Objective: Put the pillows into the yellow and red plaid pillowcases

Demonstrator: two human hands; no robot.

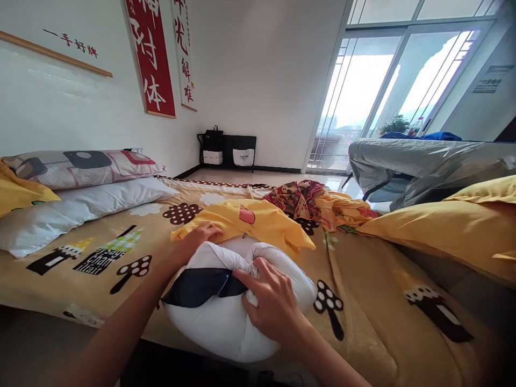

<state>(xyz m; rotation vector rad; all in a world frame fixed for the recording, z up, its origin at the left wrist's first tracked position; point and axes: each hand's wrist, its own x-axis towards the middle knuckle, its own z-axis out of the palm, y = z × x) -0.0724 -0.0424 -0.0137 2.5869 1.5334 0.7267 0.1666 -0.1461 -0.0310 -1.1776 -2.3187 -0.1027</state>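
Observation:
A white pillow (pixel 237 328) with a dark blue band lies bunched at the near edge of the bed. My right hand (pixel 270 301) is closed on its folded upper part, the fingers pressed into the fabric. Just beyond lies a yellow pillowcase (pixel 266 215) with a pink patch, its near edge meeting the far side of the pillow. At the left edge of this cloth, my left hand (pixel 205 233) grips the fabric; some of its fingertips are hidden. How far the pillow reaches inside the case cannot be seen.
A patterned brown blanket (pixel 161 263) covers the bed. A white pillow (pixel 92 207) and a patterned pillow (pixel 92 166) are stacked at left. Crumpled patterned cloth (pixel 298 199) and a large yellow pillow (pixel 439 231) lie right. Beyond stands a plastic-covered table (pixel 435 158).

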